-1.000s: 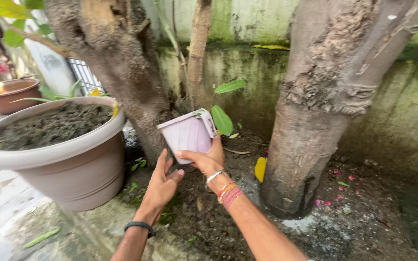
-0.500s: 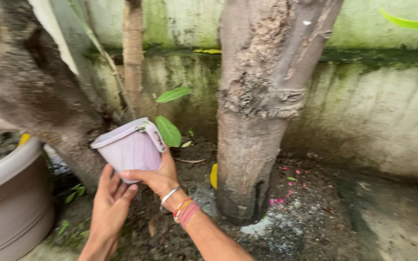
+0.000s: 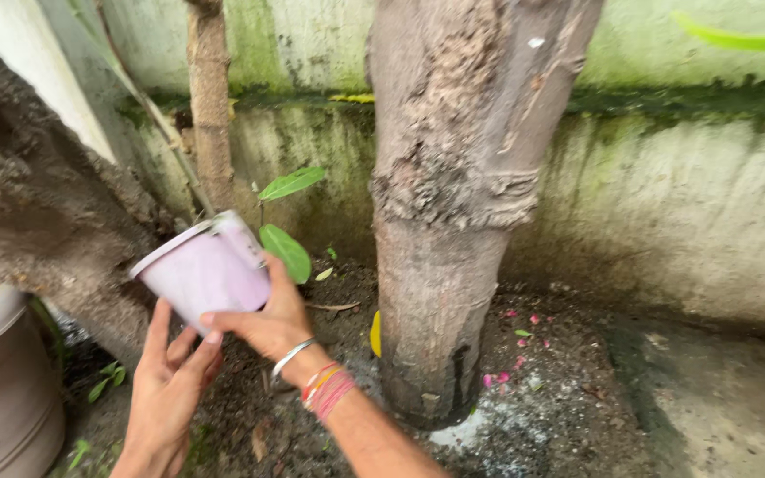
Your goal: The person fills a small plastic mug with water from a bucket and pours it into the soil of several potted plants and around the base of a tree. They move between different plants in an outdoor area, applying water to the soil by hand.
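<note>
Outdoors, the person is holding a pale lilac tub up at an angle, its mouth tipping away and to the left toward the dark trunk on that side. Doing the gripping is the right hand: thumb lying across the near wall, fingers wrapping round the far side by the little handle — a hold that is keeping the tub steady while it leans. Whether anything is inside, I cannot tell, since the opening is facing away.

Just below the tub, the left hand is spreading flat with loose fingers, gripping nothing, fingertips brushing or nearly brushing the tub's base, as if backing up the tilt from underneath.

Beyond the right hand, a small sapling is showing two green leaves right behind the tub's rim. To the right of both hands a thick pale trunk is rising from dark soil dotted with pink petals — a mossy wall is running behind it. Left of the left hand, a big clay-coloured pot is standing at the picture's edge.
</note>
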